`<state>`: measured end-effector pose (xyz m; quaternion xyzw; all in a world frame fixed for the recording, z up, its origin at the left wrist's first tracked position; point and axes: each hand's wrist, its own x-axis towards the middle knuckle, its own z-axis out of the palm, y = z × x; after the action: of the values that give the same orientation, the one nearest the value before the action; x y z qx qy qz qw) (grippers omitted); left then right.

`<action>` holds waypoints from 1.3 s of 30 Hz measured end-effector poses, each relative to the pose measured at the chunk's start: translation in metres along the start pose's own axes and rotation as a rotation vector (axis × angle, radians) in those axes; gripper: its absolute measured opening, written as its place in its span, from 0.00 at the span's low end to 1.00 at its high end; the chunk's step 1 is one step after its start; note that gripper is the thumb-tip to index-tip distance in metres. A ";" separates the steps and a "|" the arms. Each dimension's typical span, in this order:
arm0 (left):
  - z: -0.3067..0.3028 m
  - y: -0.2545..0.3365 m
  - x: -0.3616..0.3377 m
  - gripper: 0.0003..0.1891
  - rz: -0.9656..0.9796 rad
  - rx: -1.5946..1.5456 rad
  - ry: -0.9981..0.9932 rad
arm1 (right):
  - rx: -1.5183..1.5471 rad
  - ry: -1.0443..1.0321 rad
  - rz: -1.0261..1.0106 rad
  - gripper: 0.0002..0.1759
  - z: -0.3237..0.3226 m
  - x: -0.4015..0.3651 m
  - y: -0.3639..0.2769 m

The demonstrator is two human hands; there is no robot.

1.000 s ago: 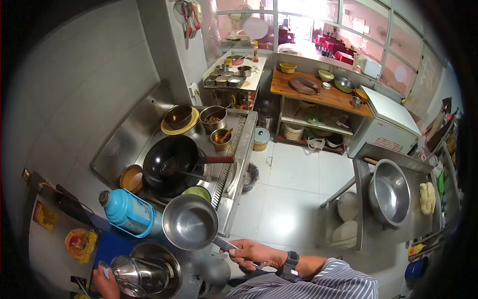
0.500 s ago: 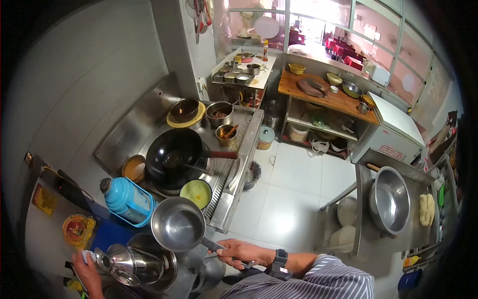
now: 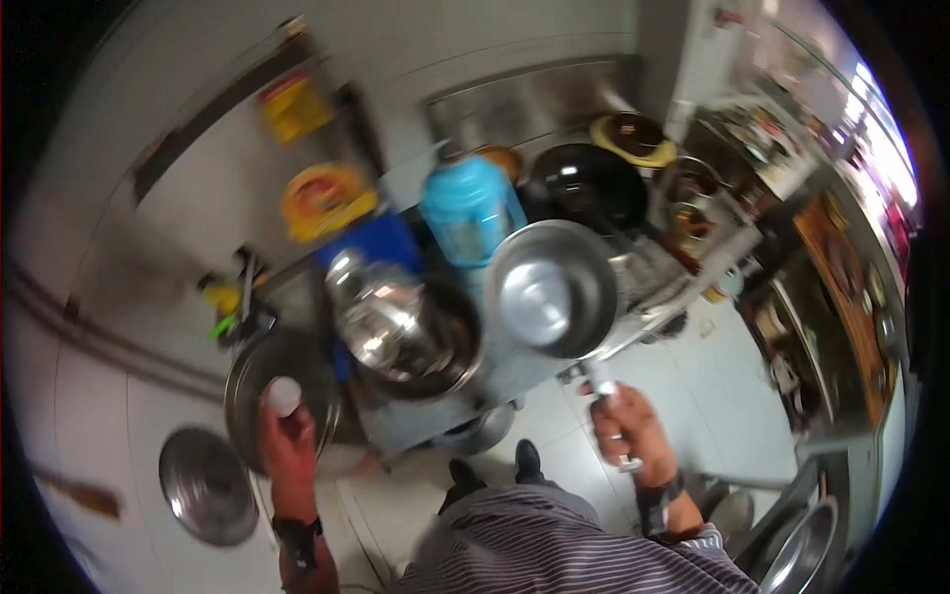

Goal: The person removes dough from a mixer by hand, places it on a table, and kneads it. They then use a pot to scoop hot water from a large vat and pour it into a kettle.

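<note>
My left hand [image 3: 287,436] holds a small round white object [image 3: 285,397] at its fingertips, above a large metal pot [image 3: 247,381]. In my right hand [image 3: 633,431] is the handle of a steel saucepan [image 3: 549,287], whose inside shows bare metal. A shiny metal kettle [image 3: 391,327] rests in a dark round basin [image 3: 465,332] between my hands. Behind the saucepan stands a light blue thermos [image 3: 470,208]. The picture is blurred by motion.
A black wok [image 3: 584,188] sits on the stove at the back. A round metal lid [image 3: 206,485] is low at the left. Wooden counter [image 3: 846,307] and a large steel bowl [image 3: 804,544] are at the right. A blue item [image 3: 381,243] lies beside the thermos.
The view has swung left and down. My left hand, with the white object, has moved from beside the kettle to over the large pot. The saucepan remains in my right hand.
</note>
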<state>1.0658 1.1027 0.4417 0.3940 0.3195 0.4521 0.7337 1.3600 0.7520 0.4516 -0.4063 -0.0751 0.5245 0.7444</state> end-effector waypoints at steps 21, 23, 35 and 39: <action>-0.348 0.074 -0.084 0.14 0.062 -0.363 0.598 | -0.670 -0.466 0.553 0.18 0.339 0.178 0.275; -0.370 0.080 -0.092 0.14 0.043 -0.356 0.659 | -0.934 -0.427 0.505 0.16 0.355 0.229 0.328; -0.446 0.093 -0.144 0.12 -0.013 -0.218 0.916 | -2.131 -0.504 -0.169 0.17 0.333 0.401 0.496; -0.469 0.084 -0.159 0.11 -0.043 -0.330 0.955 | -2.223 -0.748 -0.436 0.15 0.322 0.407 0.519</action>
<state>0.5825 1.1165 0.3044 0.0154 0.5521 0.6109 0.5673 0.9915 1.3264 0.1809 -0.6289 -0.7680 0.1205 -0.0099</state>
